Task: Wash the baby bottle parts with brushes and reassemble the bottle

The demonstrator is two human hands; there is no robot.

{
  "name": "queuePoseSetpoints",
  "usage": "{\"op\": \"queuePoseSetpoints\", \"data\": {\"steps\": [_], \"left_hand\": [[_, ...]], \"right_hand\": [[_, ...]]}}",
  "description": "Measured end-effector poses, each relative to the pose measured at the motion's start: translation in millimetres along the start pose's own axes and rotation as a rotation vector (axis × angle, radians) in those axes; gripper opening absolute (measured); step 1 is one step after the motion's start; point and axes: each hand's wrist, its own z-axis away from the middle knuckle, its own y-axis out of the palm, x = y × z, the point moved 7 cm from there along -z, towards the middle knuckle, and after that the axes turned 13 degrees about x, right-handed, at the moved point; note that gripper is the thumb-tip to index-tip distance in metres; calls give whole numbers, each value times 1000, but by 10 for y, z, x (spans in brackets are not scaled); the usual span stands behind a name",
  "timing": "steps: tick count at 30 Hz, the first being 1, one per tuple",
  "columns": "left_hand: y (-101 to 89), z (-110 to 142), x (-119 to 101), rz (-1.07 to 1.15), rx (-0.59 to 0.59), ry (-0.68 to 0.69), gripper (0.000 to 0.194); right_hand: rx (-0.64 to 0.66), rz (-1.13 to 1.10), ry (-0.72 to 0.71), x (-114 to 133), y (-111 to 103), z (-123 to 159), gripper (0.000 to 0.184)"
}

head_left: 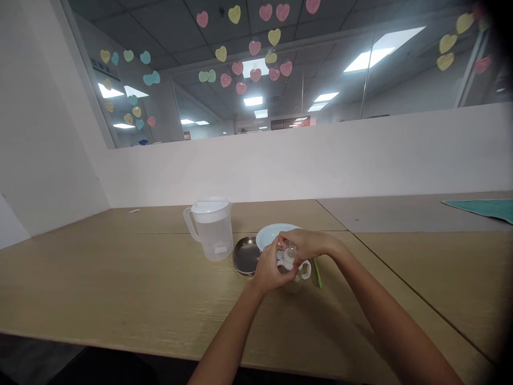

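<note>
A baby bottle (289, 262) with white side handles and a clear domed top stands upright on the table in front of me. My left hand (271, 268) is closed around its left side, near the collar and handle. From above and the right, my right hand (306, 245) grips the clear top and collar, its fingers bent around them. Part of the bottle is covered by my fingers. Just behind lies a light blue plate (269, 233), partly hidden by my hands. A round metal dish (245, 258) sits left of my left hand.
A clear plastic pitcher (215, 235) with a white lid stands left of the dish. The green handle of a utensil (317, 274) lies right of the bottle. A teal cloth (484, 207) rests at the far right, and a white wall (240, 174) with windows rises behind the table.
</note>
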Motion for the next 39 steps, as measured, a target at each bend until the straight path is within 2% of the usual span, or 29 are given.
{"op": "queuePoseSetpoints", "data": {"steps": [2, 7, 11, 24, 29, 35, 39], "left_hand": [[8, -1, -16, -2, 7, -1, 62], [91, -1, -47, 11, 35, 34, 70], [128, 0, -9, -2, 36, 4, 70], [117, 3, 30, -43, 27, -27, 71], [144, 8, 76, -34, 34, -48, 78], [142, 2, 56, -6, 50, -54, 70], [124, -3, 36, -5, 52, -51, 71]], "right_hand": [[2, 8, 6, 6, 10, -12, 41], [-4, 38, 29, -2, 30, -30, 42], [-16, 66, 24, -1, 44, -46, 42], [1, 61, 20, -15, 67, -86, 45], [24, 68, 53, -65, 73, -104, 49], [39, 59, 49, -99, 66, -107, 51], [49, 31, 19, -89, 36, -89, 51]]}}
